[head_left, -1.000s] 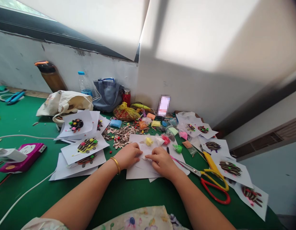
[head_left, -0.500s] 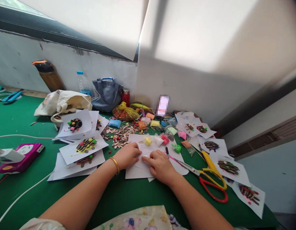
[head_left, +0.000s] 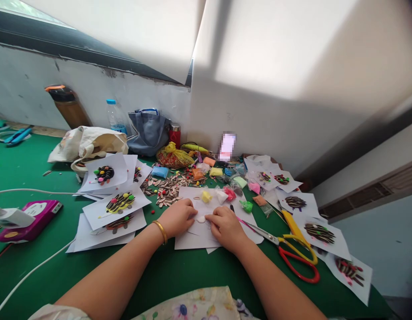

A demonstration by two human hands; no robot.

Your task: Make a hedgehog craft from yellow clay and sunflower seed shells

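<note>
A sheet of white paper [head_left: 189,241] lies in front of me with a small flattened piece of white clay [head_left: 201,219] on it. My left hand [head_left: 178,218] rests on the paper's left part, its fingers lying beside the clay. From the other side, my right hand [head_left: 225,227] points its index finger at the clay's right edge, with the remaining fingers bent. Neither hand visibly grips anything. Above them on the sheet sit lumps of yellow clay [head_left: 206,196], white clay [head_left: 221,195] and red clay [head_left: 230,194] in clear wrap. Green clay [head_left: 246,206] is at the right.
Scissors [head_left: 282,242] and a yellow cutter [head_left: 294,226] lie right of my right hand. Sunflower seeds [head_left: 167,189] are heaped beyond my left hand. Decorated sheets [head_left: 121,202] are stacked at left, others [head_left: 319,233] at right. A white cable [head_left: 35,266] crosses the left side.
My right hand has shifted slightly right and its index finger has drawn back, so the white clay piece now shows between the hands. The left hand stays nearly still.
</note>
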